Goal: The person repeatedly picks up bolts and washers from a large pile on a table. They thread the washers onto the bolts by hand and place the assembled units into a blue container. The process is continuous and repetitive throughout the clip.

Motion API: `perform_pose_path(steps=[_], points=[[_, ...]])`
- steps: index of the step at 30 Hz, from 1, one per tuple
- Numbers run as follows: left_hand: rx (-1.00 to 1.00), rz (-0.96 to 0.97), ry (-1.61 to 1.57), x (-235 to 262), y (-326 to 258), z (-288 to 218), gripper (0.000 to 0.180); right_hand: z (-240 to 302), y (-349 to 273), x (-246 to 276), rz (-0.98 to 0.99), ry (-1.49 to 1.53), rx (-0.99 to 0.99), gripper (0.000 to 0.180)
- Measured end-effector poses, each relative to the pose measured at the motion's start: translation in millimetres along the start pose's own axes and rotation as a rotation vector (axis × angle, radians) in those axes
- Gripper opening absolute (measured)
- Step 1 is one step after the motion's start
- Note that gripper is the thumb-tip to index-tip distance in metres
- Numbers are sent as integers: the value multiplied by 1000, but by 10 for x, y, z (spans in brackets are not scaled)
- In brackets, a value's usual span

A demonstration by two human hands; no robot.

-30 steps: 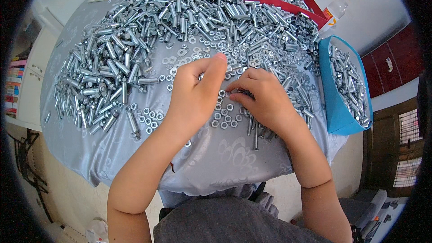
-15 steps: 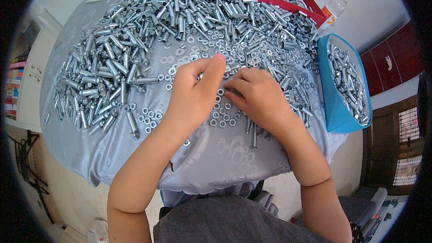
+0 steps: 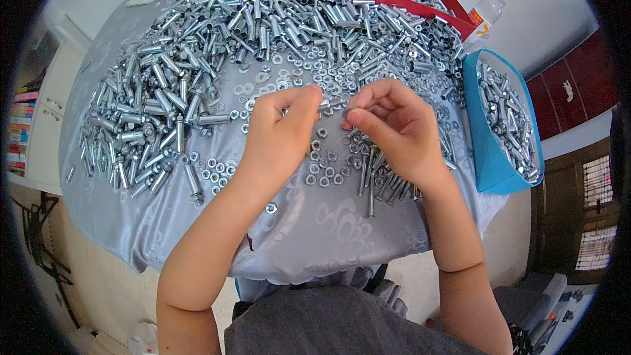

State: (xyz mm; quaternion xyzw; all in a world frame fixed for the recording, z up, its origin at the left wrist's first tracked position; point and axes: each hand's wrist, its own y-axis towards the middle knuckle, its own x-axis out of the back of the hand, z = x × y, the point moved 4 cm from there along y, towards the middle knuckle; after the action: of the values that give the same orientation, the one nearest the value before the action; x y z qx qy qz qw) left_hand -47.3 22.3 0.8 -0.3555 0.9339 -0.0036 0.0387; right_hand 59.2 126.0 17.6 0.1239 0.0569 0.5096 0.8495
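readable text: none | bottle [image 3: 490, 8]: orange-and-white label [image 3: 482, 27], print too small to make out

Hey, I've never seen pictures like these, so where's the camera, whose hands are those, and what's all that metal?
There's no machine here. A wide fisheye camera on the person's head looks down, so edges bend. The bare left hand and right hand are the wearer's own. On the silvery tablecloth lie a heap of metal sleeves and bolts, and loose nuts. A red box and a blue box hold more metal pieces. Both hands have curled fingers, which hide whatever they may hold.
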Motion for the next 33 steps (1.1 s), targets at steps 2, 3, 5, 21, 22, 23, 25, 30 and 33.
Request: perform_pose_path(steps=[2, 3, 5, 21, 22, 23, 25, 30, 33], points=[[21, 18, -11, -9, -2, -1, 34, 9, 4, 4, 33, 63, -38, 13], [-9, 20, 8, -23, -3, -9, 35, -1, 5, -5, 33, 95, -69, 14], [-67, 21, 48, -43, -10, -9, 35, -13, 5, -7, 36, 144, -118, 15], [109, 224, -192, -138, 14, 77, 39, -6, -59, -21, -118, -92, 80, 13], [124, 255, -199, -153, 11, 84, 40, -16, -63, -17, -126, -144, 120, 13], [139, 284, -207, -162, 6, 87, 41, -29, -59, -16, -119, -131, 89, 13], [72, 261, -156, -183, -1, 66, 42, -51, -52, 1, -106, -105, 27, 14], [47, 204, -240, -159, -15, -17, 40, 108, 33, 117, 16, -294, 146, 15], [70, 138, -280, -99, 5, -67, 35, 127, 45, 175, 169, -497, 159, 14]])
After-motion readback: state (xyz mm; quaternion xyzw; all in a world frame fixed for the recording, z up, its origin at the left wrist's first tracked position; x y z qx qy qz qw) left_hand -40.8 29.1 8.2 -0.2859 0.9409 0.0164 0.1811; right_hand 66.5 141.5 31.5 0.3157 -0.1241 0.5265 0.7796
